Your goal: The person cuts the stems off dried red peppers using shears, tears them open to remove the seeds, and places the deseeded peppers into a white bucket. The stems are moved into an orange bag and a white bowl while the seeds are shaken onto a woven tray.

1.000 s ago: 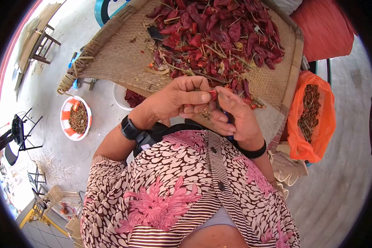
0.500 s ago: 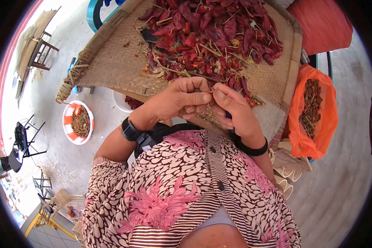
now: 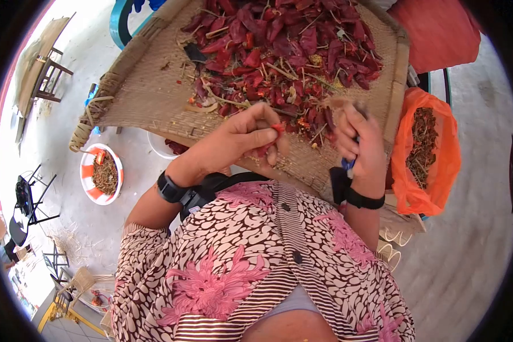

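My left hand [image 3: 251, 137] is closed over the near edge of the woven tray [image 3: 148, 85], thumb and fingers pinching a red dried chili pepper [image 3: 278, 129]. My right hand [image 3: 362, 139] is held apart to the right, above the tray's right part. Its fingers are curled round a small blue-handled tool [image 3: 348, 163], mostly covered by the palm; motion blur hides its kind. Beyond both hands, a heap of dark red dried chili peppers [image 3: 290, 40] with loose stems and seeds covers the tray's far side.
On the right hangs an orange plastic bag [image 3: 402, 171] holding stems. An orange-and-white basin [image 3: 87, 183] with similar bits stands on the floor at left, beside a white bowl [image 3: 157, 147] partly under the tray. A red sack [image 3: 436, 34] lies at far right.
My hands have come apart: the right moved to the right and slightly up, while the left stays near its place with the red chili pepper now showing in its fingers.
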A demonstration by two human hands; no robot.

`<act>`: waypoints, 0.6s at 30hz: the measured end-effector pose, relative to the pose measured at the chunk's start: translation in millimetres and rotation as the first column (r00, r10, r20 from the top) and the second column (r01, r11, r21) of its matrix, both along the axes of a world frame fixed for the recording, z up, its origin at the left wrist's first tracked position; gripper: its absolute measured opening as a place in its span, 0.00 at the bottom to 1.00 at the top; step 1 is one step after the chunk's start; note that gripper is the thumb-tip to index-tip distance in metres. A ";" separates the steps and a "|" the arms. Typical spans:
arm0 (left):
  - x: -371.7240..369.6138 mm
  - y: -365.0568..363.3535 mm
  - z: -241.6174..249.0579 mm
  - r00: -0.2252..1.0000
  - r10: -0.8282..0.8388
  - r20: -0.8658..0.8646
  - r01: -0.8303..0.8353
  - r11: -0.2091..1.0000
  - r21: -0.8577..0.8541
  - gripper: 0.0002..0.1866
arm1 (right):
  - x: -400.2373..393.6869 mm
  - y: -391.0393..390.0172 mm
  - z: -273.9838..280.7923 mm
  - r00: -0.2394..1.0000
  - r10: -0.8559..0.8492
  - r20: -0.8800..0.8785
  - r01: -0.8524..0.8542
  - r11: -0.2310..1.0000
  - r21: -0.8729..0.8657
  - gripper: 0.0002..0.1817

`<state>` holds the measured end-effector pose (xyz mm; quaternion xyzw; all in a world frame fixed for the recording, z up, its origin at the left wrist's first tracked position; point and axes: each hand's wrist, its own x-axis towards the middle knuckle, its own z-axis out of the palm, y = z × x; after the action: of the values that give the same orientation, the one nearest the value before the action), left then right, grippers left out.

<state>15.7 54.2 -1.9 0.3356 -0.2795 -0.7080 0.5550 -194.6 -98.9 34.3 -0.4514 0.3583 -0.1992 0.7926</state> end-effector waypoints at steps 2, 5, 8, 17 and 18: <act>5.2 2.3 -2.0 0.994 0.014 0.105 -0.012 1.000 -0.016 0.09 | -2.1 -5.8 -1.1 0.774 -0.452 -0.443 -0.151 0.548 -0.823 0.22; 3.6 5.8 1.3 0.986 0.085 0.141 -0.081 0.996 -0.028 0.12 | -7.9 -7.5 -0.3 0.565 -0.445 -0.694 -0.471 0.517 -0.715 0.20; 1.0 1.5 3.4 0.963 0.141 0.232 -0.130 0.990 -0.061 0.13 | -1.2 -12.2 -13.1 0.397 -0.404 -0.824 -0.670 0.487 -0.561 0.18; -0.5 1.0 15.8 0.963 0.048 0.266 -0.058 0.998 0.028 0.15 | -4.9 -14.3 -29.8 0.607 -0.315 -0.730 -0.506 0.555 -0.661 0.19; -0.7 -0.4 14.9 0.966 0.049 0.255 -0.054 0.998 0.013 0.16 | -4.0 -12.7 -25.7 0.680 -0.291 -0.673 -0.432 0.583 -0.688 0.19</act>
<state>15.0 53.8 13.0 0.4362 -0.3323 -0.6473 0.5294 -198.5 -111.6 8.5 -0.8146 0.4897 -0.1066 0.2919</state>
